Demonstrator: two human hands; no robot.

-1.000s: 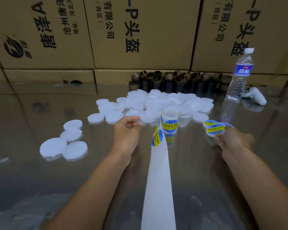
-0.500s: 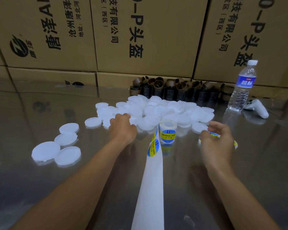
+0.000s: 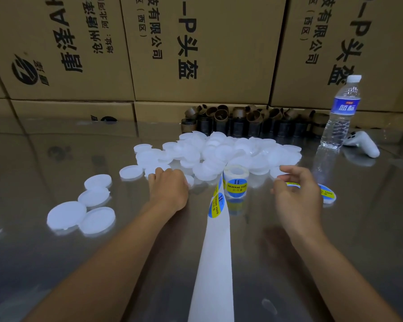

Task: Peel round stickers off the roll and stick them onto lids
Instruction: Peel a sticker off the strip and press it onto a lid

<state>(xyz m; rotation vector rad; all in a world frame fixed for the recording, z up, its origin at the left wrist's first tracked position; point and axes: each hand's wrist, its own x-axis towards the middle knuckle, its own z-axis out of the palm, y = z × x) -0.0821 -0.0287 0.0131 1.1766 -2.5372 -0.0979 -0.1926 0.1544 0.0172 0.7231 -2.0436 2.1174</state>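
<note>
Touching the near edge of the white lids (image 3: 219, 152), left hand (image 3: 168, 190) curled, grip hidden.
Right hand (image 3: 296, 198) loose-fingered over stickered lids (image 3: 327, 194); sticker roll (image 3: 236, 181) upright between both hands.

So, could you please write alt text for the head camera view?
A person's left hand touches a pile of white lids on a shiny table, while the right hand hovers over stickered lids. A sticker roll stands between them, its backing strip trailing toward the viewer; cardboard boxes stand behind.

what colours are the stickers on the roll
The stickers are blue with a yellow band across; head view.
</note>
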